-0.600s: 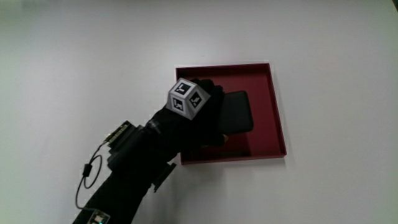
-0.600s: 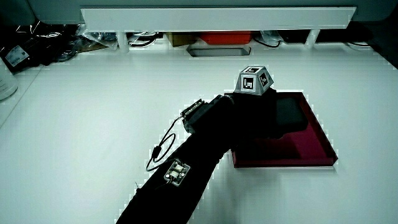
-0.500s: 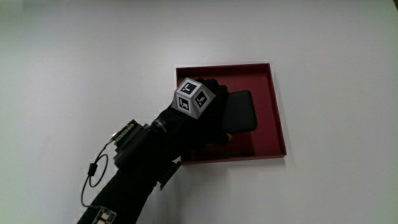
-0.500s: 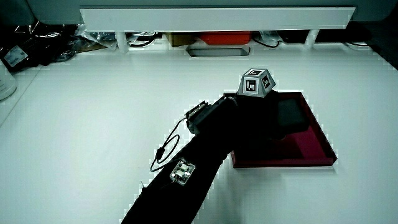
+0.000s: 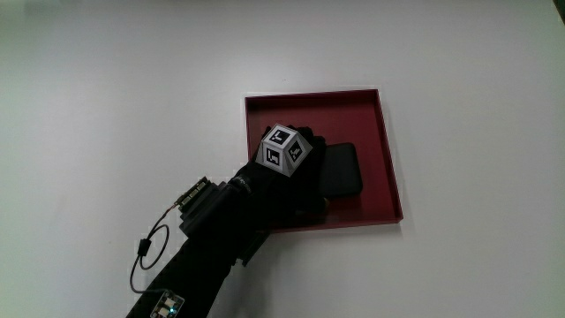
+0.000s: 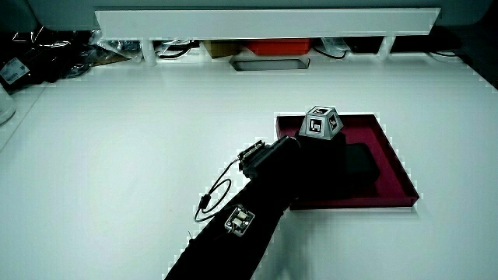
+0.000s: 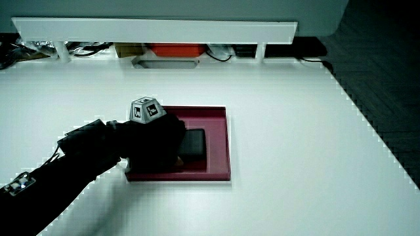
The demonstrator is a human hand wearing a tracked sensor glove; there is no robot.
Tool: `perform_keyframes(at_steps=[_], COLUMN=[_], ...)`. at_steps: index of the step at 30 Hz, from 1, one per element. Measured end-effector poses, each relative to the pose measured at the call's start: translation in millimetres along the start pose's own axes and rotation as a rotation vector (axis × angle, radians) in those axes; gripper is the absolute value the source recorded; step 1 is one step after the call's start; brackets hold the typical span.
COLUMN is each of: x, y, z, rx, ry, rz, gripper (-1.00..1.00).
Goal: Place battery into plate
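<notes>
Hand [image 5: 296,172] lower now, battery [image 5: 340,170] seemingly resting in plate [image 5: 388,150]

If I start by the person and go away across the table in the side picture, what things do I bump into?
Forearm → hand over the plate, with the battery beside it → bare table → partition.

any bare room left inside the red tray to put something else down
Yes: the square dark red tray has bare floor along its wall farthest from the person. Nearer the person it is crowded: the flat black battery lies there with the gloved hand over its edge.
</notes>
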Motion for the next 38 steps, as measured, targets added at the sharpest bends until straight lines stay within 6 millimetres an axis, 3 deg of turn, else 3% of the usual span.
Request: perform_keyframes(at_steps=[17, 25, 27, 28, 30, 36, 38], x=[-2.1, -14.0, -18.4, -12.2, -15.7, -36.6, -35.0], y=[4.7, 2.4, -3.2, -17.9, -31.4, -76.9, -95.1], z=[-12.1, -18.6, -11.7, 7.8, 21.7, 53.9, 70.0], rx=[-0.018, -0.001, 0.025, 0.024, 0.041, 0.125, 0.119], ry=[0.011, 0.002, 0.006, 0.003, -0.012, -0.128, -0.109], rz=[-0.002, -0.011, -0.033, -0.007, -0.018, -0.096, -0.085], gripper=[0.00, -0.62, -0.77, -0.85, -1.00, -1.00, -1.00])
